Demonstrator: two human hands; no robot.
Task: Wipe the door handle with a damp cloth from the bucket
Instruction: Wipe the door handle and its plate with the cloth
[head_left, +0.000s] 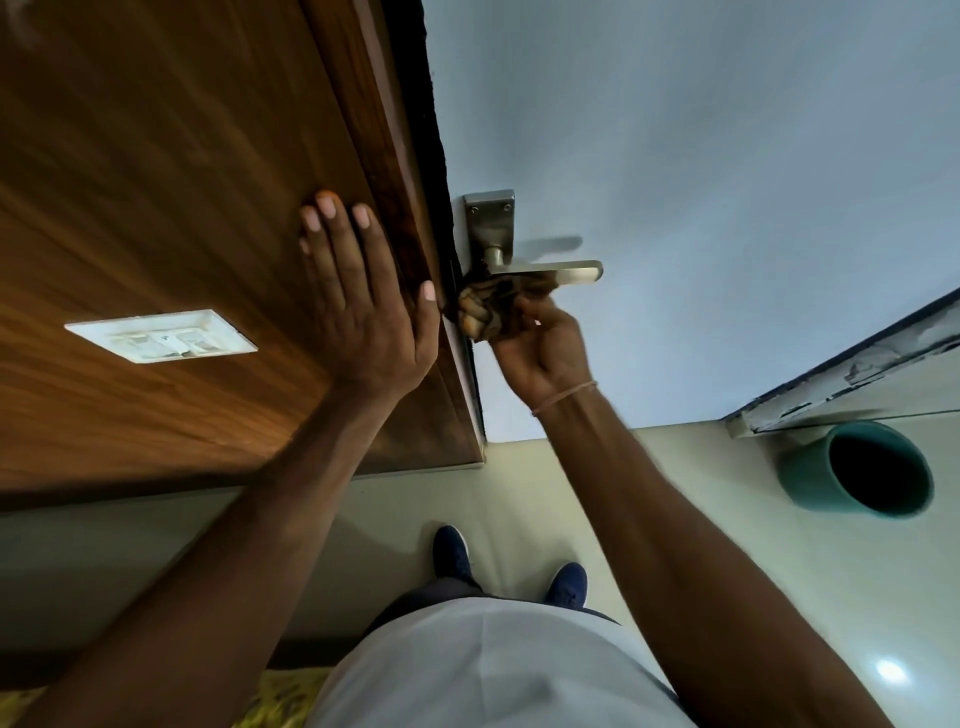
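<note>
Now right hand clamps cloth on door handle; left hand flat, fingers apart.

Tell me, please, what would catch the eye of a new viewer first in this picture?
First, the right hand pressing a bunched brown cloth against the underside of the silver metal lever door handle at the centre. Next, the left hand spread flat on the brown wooden panel beside it. Lower right, a teal round bucket stands on the pale floor.
</note>
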